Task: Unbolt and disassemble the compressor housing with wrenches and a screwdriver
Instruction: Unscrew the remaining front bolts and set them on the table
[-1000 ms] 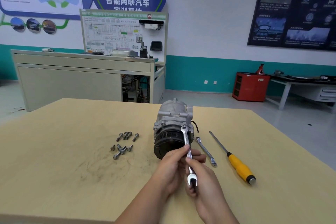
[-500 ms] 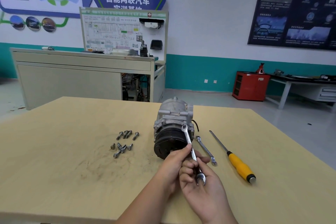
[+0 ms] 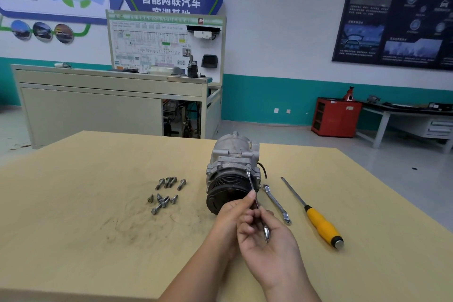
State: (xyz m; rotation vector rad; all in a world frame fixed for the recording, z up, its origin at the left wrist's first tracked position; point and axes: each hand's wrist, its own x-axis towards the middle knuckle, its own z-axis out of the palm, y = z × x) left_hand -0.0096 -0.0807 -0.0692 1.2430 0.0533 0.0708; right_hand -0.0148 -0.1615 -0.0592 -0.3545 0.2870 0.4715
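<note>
A: Where are the hands?
B: Low centre of the frame, with both forearms cut off by the bottom edge. The left hand (image 3: 229, 216) rises in front of the compressor (image 3: 232, 169), its fingertip and thumb pinched on the shaft of a wrench (image 3: 250, 182). The right hand (image 3: 269, 247) lies just below and right of it, palm turned up, fingers curled round the wrench's lower end.
A: And the compressor?
B: At the centre of the table (image 3: 85, 203), pulley facing the camera. The wrench slants from its upper right front edge down into the right palm.
A: Is the wrench head on a bolt?
B: Cannot tell; the head is thin and edge-on there. The shaft's middle is hidden behind the fingers, and the left hand covers the pulley's lower right.
A: What else?
B: Loose bolts (image 3: 168, 182) lie left of the compressor. A second wrench (image 3: 277, 204) and a screwdriver (image 3: 321, 225) lie right of it, apart from the hands.
</note>
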